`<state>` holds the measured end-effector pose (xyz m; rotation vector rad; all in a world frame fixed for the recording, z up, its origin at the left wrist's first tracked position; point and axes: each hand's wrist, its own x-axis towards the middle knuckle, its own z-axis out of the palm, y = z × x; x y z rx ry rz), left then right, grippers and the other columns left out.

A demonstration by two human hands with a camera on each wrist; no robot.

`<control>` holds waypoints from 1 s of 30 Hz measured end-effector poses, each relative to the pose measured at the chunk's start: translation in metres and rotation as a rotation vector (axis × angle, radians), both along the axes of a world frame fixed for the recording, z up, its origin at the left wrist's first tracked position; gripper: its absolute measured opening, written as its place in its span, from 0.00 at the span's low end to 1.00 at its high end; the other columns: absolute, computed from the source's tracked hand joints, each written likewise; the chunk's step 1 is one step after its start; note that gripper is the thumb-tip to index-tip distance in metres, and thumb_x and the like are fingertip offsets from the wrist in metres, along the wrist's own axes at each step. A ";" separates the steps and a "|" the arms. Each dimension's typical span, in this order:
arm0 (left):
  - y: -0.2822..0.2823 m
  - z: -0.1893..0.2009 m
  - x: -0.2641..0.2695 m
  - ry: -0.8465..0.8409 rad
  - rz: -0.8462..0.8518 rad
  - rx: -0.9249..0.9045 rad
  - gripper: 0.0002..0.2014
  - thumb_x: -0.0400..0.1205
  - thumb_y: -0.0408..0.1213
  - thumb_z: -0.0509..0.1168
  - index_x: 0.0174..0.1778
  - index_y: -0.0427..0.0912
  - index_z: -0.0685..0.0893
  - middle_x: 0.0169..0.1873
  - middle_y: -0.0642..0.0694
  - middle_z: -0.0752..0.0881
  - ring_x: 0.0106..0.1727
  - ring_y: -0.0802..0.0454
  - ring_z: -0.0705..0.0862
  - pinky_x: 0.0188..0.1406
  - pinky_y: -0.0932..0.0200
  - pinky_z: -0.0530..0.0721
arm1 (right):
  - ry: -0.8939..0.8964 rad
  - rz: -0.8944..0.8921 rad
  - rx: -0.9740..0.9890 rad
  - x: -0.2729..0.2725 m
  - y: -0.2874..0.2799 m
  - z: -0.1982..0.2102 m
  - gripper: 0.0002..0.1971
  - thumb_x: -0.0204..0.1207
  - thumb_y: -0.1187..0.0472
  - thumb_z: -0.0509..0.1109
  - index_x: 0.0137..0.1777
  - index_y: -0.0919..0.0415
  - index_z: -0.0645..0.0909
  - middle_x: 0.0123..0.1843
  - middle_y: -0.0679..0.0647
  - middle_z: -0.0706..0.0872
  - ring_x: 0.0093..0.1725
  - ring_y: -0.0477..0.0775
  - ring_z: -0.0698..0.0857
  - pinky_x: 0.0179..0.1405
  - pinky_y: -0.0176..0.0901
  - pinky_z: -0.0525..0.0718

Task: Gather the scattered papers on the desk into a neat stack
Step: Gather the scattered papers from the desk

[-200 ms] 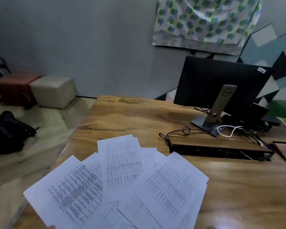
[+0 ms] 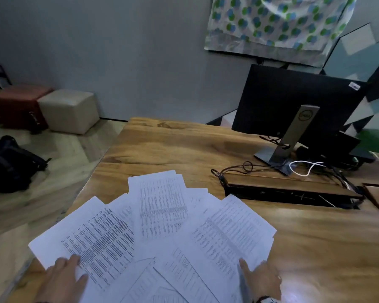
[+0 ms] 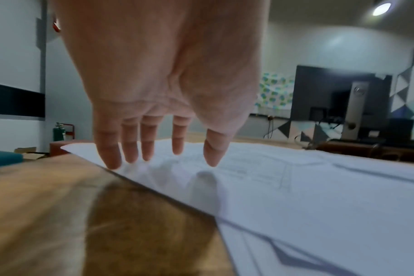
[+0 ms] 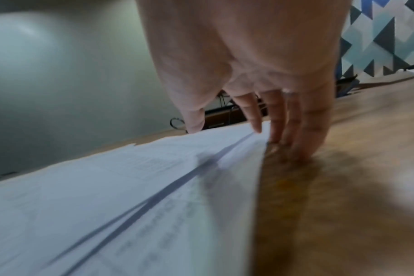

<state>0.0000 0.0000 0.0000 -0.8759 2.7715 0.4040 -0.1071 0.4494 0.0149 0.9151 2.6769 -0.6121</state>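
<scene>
The papers [image 2: 160, 226] lie fanned out and overlapping on the near part of the wooden desk [image 2: 315, 248], printed sides up, between the two hands. The left hand [image 2: 61, 281] is spread flat, fingers straight and slightly apart; in the left wrist view its fingertips [image 3: 111, 160] come down on the outer edge of the leftmost sheet [image 3: 248, 177], right where the paper meets bare wood. Whether they press the sheet or sit just above it cannot be told. The right hand [image 2: 260, 278] is also released, fingers extended and close together. In the right wrist view its forefinger and thumb reach over the rightmost sheet [image 4: 130, 196], while the other fingertips [image 4: 296, 149] touch the desk just beside that sheet's edge, which curls up a little against them. Neither hand grasps anything.

Beyond the fingers, well apart from the papers, a monitor [image 2: 293, 101] stands with its back to the camera, with tangled cables [image 2: 245, 167] and an open cable tray [image 2: 289, 193] in the desk nearer to the papers. Off to the left of the left hand, on the floor, are a beige stool [image 2: 68, 110], a red stool [image 2: 18, 103] and a black bag [image 2: 9, 165].
</scene>
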 end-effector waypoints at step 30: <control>0.121 0.006 -0.158 -0.023 0.129 0.166 0.43 0.76 0.67 0.62 0.77 0.36 0.70 0.80 0.36 0.66 0.79 0.36 0.67 0.70 0.40 0.76 | -0.125 -0.312 -0.127 -0.055 -0.039 -0.029 0.45 0.64 0.53 0.85 0.74 0.70 0.66 0.77 0.71 0.64 0.76 0.73 0.67 0.70 0.64 0.75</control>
